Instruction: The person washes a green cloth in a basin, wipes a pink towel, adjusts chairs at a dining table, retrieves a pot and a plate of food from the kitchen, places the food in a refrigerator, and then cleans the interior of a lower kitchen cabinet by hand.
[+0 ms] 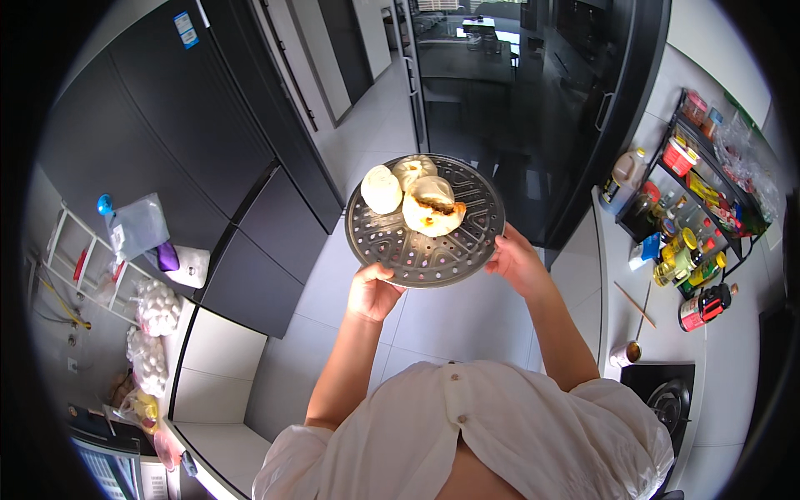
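Between my two hands is a round perforated metal steamer tray [437, 256], held out above the floor. My left hand [375, 292] grips its near left rim, thumb on top. At the right rim, my right hand [517, 261] grips with the thumb along the edge and the other fingers partly hidden beneath. Several steamed buns sit on the tray's far left part. One is a smooth bun [381, 189], another a pleated bun [415, 170]. Nearest me lies a broken bun [431, 209] with brown filling showing. The tray's near and right parts are bare.
A dark refrigerator [187, 125] stands at left, beside a counter with bagged white items [156, 306]. Ahead is a dark glass sliding door [487, 106] next to an open passage. The right counter [625, 312] holds a spice rack [706, 181], bottles, chopsticks [635, 304] and a gas stove [669, 397].
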Demonstrator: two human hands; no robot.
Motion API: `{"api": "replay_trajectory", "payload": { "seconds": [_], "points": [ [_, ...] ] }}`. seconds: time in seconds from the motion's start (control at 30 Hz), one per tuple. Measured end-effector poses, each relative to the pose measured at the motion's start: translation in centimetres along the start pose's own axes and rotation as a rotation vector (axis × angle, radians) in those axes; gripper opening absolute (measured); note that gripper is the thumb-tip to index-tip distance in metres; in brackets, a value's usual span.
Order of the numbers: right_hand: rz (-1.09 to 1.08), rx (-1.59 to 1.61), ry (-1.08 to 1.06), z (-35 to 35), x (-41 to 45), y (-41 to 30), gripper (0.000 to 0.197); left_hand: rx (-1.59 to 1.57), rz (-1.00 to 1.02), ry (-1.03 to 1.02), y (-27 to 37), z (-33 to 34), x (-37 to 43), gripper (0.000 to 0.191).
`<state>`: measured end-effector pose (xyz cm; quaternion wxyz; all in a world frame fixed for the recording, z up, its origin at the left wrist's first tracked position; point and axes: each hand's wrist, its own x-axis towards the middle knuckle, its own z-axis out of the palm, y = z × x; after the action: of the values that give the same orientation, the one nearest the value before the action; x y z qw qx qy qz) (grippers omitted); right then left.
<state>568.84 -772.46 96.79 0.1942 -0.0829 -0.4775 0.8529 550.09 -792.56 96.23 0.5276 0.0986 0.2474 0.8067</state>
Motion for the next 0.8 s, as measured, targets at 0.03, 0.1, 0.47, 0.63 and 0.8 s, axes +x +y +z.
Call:
{"api": "replay_trajectory", "payload": {
  "seconds": [0.03, 0.1, 0.47, 0.63, 0.8],
  "points": [
    [-0.003, 0.000, -0.009, 1.0, 0.7, 1.0, 0.040, -0.001, 0.024, 0.014, 1.2, -0.6, -0.7, 0.063],
    [-0.006, 0.026, -0.042, 3.3, 2.3, 3.2, 0.041, 0.014, 0.039, 0.029, 3.7, -2.0, -2.4, 0.065],
    [0.041, 0.162, -0.147, 14.6, 14.2, 9.8, 0.040, -0.043, 0.185, 0.084, 17.6, -8.2, -5.4, 0.059],
    [0.042, 0.147, -0.132, 16.1, 16.0, 10.7, 0.035, -0.039, 0.274, 0.090, 17.7, -10.5, -5.3, 0.058],
    [0.022, 0.218, -0.229, 11.7, 17.9, 13.4, 0.037, -0.078, 0.289, 0.053, 16.2, -11.8, -4.1, 0.052]
  ]
}}
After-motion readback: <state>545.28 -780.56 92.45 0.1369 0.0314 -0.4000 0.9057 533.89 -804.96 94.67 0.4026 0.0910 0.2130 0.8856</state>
